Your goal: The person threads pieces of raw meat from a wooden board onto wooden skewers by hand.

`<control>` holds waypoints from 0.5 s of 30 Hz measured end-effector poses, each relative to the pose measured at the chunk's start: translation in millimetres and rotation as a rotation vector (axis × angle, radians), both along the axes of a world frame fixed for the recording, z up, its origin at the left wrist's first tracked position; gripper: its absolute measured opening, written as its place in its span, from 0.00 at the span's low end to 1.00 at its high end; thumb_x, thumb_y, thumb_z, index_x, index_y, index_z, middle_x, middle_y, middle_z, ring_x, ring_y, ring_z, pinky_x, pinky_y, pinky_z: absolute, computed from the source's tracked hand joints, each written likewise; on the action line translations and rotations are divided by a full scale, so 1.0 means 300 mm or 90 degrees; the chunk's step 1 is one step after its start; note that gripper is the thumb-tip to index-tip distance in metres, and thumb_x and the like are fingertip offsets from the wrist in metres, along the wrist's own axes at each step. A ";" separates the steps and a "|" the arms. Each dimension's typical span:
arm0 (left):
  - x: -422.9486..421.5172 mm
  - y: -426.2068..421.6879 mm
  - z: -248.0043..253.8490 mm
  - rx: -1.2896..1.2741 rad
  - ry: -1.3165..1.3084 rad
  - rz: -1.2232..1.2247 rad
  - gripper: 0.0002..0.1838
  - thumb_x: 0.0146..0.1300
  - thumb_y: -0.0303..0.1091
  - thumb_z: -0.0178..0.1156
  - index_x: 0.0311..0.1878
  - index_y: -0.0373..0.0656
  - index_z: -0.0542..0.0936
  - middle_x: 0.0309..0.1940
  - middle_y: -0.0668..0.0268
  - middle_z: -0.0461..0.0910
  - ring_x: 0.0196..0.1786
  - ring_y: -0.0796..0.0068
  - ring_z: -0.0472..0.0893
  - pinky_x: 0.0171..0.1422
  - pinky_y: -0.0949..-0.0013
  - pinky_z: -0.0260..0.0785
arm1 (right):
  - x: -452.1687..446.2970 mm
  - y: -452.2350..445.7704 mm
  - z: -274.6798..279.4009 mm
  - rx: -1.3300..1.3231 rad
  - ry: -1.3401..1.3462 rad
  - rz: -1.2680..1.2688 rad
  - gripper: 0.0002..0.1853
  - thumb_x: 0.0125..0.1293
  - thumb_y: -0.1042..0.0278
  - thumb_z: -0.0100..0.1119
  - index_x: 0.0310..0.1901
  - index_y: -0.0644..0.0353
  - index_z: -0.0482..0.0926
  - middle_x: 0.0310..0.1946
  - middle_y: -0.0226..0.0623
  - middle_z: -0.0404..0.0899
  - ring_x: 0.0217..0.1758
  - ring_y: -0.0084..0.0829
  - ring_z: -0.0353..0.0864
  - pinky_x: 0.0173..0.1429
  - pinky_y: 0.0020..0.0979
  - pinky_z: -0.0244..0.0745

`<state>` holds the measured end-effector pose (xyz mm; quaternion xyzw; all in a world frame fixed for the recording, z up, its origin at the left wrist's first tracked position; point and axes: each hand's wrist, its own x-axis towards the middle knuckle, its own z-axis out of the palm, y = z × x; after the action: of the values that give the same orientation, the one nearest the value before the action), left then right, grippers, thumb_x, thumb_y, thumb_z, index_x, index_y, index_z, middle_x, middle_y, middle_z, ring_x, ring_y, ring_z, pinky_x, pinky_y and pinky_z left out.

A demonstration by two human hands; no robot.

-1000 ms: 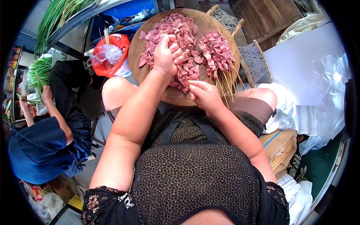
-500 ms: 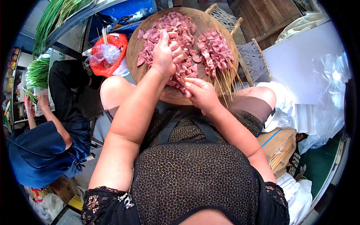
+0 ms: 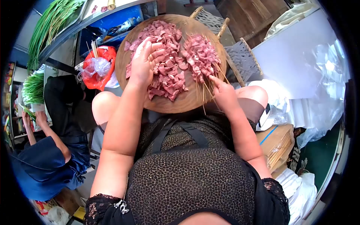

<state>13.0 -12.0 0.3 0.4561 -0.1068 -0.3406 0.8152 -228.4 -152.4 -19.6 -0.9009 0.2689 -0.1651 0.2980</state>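
Note:
A round wooden board rests over my knees. Loose cut meat pieces are heaped on its left and middle, and a bunch of meat skewers lies to the right, bare stick ends toward me. My left hand is raised over the left side of the loose meat, open, fingers loosely bent and apart, nothing in it. At the stick ends of the bunch, my right hand is closed with its index finger forward, on a meat skewer; its grip is partly hidden.
Left of the board stands a red plastic bag holding sticks and clear plastic. A blue crate is behind it. A co-worker in dark blue handles green stalks at far left. Woven stools and a white panel are at right.
My right hand has moved right, from the loose meat to the skewer bunch. My left hand has unfolded from a closed grip and shifted left. The view has shifted slightly.

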 end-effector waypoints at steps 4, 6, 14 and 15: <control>-0.007 -0.024 -0.015 0.101 -0.098 -0.010 0.19 0.64 0.29 0.52 0.58 0.37 0.67 0.42 0.62 0.78 0.38 0.77 0.78 0.44 0.73 0.72 | -0.029 0.006 -0.009 -0.082 0.088 0.012 0.12 0.59 0.71 0.52 0.44 0.57 0.78 0.30 0.44 0.76 0.34 0.46 0.76 0.39 0.41 0.72; 0.003 -0.030 -0.030 0.136 -0.151 -0.030 0.18 0.64 0.29 0.53 0.57 0.37 0.69 0.43 0.63 0.77 0.39 0.77 0.78 0.44 0.74 0.72 | -0.037 -0.002 0.085 -0.159 0.080 0.011 0.11 0.58 0.70 0.53 0.43 0.56 0.78 0.29 0.42 0.76 0.34 0.44 0.76 0.38 0.40 0.72; -0.023 -0.076 -0.057 0.214 -0.269 -0.091 0.15 0.63 0.28 0.55 0.52 0.36 0.73 0.43 0.65 0.77 0.45 0.79 0.76 0.49 0.76 0.69 | -0.207 -0.276 0.198 -0.088 -0.122 -0.253 0.11 0.58 0.71 0.57 0.43 0.60 0.79 0.37 0.38 0.79 0.41 0.32 0.78 0.48 0.28 0.72; -0.034 -0.080 -0.049 0.214 -0.267 -0.082 0.15 0.63 0.28 0.55 0.52 0.36 0.73 0.43 0.65 0.77 0.44 0.79 0.76 0.49 0.77 0.69 | -0.263 -0.331 0.195 -0.063 -0.169 -0.298 0.12 0.59 0.71 0.57 0.45 0.61 0.79 0.37 0.37 0.79 0.41 0.27 0.78 0.48 0.26 0.71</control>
<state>2.9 -36.2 -14.6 0.6377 -0.2440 -0.3026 0.6650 -307.4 -251.7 38.9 -0.7982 0.4199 -0.3592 0.2400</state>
